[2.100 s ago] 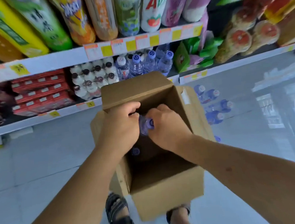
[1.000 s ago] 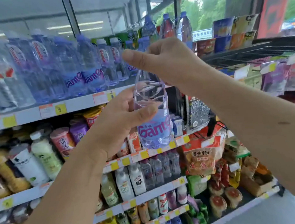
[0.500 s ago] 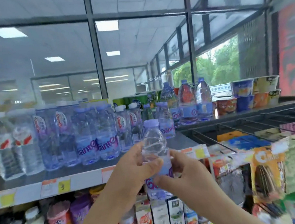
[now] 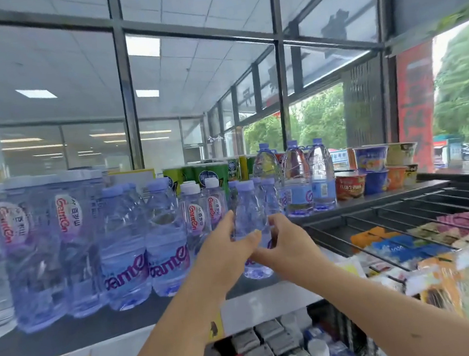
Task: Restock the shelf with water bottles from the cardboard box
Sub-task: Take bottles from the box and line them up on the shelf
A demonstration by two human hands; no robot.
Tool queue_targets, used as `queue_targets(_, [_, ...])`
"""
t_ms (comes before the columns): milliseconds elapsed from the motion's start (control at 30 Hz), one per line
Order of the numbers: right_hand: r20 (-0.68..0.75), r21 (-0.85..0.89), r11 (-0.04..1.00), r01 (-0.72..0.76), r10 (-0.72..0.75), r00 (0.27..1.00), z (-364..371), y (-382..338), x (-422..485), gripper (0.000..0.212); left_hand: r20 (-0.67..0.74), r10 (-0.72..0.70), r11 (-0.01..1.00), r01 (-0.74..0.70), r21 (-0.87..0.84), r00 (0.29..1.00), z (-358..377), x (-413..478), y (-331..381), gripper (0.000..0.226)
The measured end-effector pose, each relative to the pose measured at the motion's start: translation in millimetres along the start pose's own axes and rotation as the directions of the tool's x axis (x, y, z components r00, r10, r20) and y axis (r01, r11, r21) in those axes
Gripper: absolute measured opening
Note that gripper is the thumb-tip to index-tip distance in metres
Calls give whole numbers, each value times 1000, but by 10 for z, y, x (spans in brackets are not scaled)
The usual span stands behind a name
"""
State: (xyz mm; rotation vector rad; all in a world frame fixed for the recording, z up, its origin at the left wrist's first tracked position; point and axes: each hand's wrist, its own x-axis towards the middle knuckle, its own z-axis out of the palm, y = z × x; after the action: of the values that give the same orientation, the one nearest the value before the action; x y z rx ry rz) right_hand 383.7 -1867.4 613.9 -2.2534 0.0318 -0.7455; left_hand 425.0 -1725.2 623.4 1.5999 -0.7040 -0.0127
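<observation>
The long dark shelf top with a white front edge (image 4: 72, 342) carries a row of big clear plastic water bottles with purple lettering (image 4: 165, 240), all full and upright. To the right, a black wire rack (image 4: 401, 214) lies over bright snack packets. Behind it, stacked paper noodle cups (image 4: 371, 163) stand beside three tall bottles. At the row's right end, the small clear water bottle with a pale purple cap (image 4: 249, 213) stands upright, its base at the shelf surface. The left hand (image 4: 223, 252) and the right hand (image 4: 287, 244) wrap it from either side, fingers curled round its body.
</observation>
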Motion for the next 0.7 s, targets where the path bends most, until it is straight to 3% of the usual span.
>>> queue_targets(167, [26, -77, 995, -61, 64, 998, 111, 297, 317, 52, -20, -61, 990, 63, 125, 998, 8, 90, -176, 70])
queue_targets(500, [17, -325, 943, -69, 79, 997, 280, 400, 908, 37, -58, -77, 943, 91, 319, 995, 59, 285, -274, 76])
queue_targets(633, [-29, -371, 926, -72, 66, 997, 392, 383, 1013, 32, -77, -93, 938, 113, 328, 993, 46, 316, -315, 52])
queue_targets(700, [-47, -373, 925, -73, 60, 997, 439, 373, 1055, 31, -73, -90, 934, 109, 340, 993, 41, 311, -317, 50])
